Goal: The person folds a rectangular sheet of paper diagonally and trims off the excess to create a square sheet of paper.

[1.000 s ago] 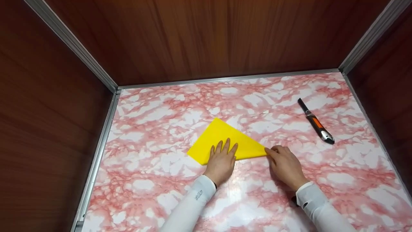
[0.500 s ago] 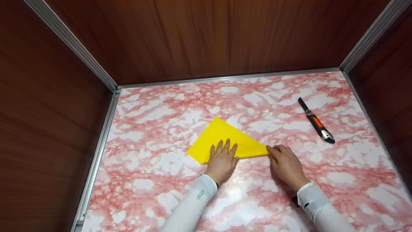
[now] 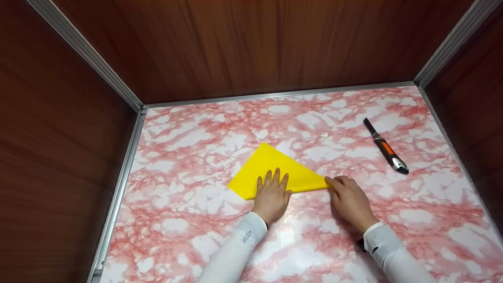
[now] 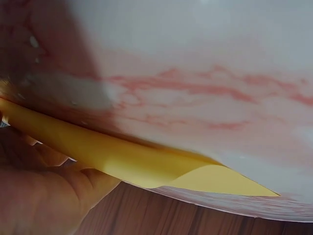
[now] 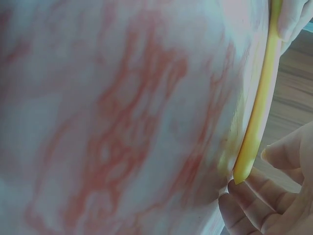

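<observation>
A folded sheet of yellow paper (image 3: pixel 271 161) lies on the table with its front edge rolling into a soft fold. My left hand (image 3: pixel 271 200) rests on it with fingers straight and spread, and the thumb lies by the front edge. At the sheet's pointed right end, my right hand (image 3: pixel 351 202) has its thumb and curled fingers about the tip. In the left wrist view, the fold of the yellow paper (image 4: pixel 122 156) bulges up and its pointed corner stands off the surface. In the right wrist view, the narrow tip of the paper (image 5: pixel 249 142) meets the fingertips.
A black and orange utility knife (image 3: pixel 387 149) lies on the table to the right, beyond my right hand. The table (image 3: pixel 188 236) has a red and white marbled top. Dark wood panels (image 3: pixel 251 47) with metal edge strips enclose it at the back and both sides.
My right hand has shifted slightly right and away from me, along with the paper's tip. The left hand stays almost in place, its thumb slightly more spread. The knife lies still.
</observation>
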The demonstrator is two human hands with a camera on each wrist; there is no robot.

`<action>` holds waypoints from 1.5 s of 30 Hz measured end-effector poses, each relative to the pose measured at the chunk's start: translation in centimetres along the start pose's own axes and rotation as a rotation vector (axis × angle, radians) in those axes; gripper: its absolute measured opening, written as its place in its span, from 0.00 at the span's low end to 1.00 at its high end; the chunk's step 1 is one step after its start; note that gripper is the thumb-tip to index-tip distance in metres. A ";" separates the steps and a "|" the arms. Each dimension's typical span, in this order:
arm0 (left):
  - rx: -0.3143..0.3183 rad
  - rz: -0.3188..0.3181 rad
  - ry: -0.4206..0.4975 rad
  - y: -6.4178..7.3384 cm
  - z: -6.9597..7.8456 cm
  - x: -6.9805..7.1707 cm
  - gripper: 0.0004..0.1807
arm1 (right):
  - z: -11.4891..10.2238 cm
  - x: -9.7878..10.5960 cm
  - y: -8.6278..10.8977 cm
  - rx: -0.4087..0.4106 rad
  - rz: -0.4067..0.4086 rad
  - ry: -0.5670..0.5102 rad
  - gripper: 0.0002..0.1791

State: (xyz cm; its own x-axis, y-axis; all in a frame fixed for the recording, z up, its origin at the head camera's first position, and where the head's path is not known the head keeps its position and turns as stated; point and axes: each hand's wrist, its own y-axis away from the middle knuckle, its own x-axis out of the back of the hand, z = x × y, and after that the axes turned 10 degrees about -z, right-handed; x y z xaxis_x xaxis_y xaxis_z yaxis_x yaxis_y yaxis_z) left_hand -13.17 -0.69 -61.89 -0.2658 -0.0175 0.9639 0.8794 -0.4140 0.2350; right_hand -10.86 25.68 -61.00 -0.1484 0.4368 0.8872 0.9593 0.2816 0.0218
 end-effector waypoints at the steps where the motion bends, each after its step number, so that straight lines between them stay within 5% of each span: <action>1: 0.001 -0.001 0.004 0.0 0.0 0.0 0.32 | 0.0 0.0 0.0 0.001 0.003 -0.001 0.23; 14: 0.023 -0.030 0.021 -0.1 0.2 0.2 0.32 | 0.2 -0.1 0.1 0.019 0.050 -0.015 0.22; 30: 0.031 -0.004 0.009 0.0 0.4 0.3 0.32 | 0.2 -0.2 0.2 -0.003 0.025 -0.013 0.23; 45: 0.044 -0.049 -0.004 0.0 0.4 0.2 0.32 | 0.3 -0.3 0.4 0.011 0.007 0.013 0.22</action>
State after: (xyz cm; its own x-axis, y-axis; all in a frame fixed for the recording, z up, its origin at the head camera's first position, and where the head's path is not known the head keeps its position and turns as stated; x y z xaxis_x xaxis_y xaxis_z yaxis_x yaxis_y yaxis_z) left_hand -13.07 -0.38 -61.64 -0.3073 0.0057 0.9516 0.8821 -0.3734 0.2871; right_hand -10.49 25.92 -61.39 -0.1382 0.4274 0.8934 0.9577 0.2875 0.0106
